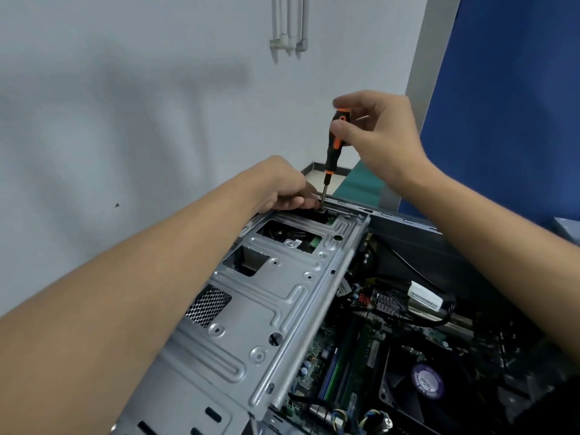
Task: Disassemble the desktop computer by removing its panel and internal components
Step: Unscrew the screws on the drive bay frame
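The open desktop case lies in front of me, its grey metal drive cage [270, 296] running from the bottom left up to the middle. My right hand [376, 133] pinches the top of an orange and black screwdriver [333, 146], which stands almost upright with its tip at the far end of the cage. My left hand [282, 186] reaches across the cage, its curled fingers resting on the cage's far edge right beside the screwdriver tip. What those fingers hold is hidden. To the right of the cage the motherboard [361, 356] lies exposed.
A black CPU fan [426, 384] with a purple label sits at the lower right, with cables and a white-labelled connector [423, 298] above it. A pale wall with white pipes [288, 26] stands behind; a blue partition [502, 105] rises at the right.
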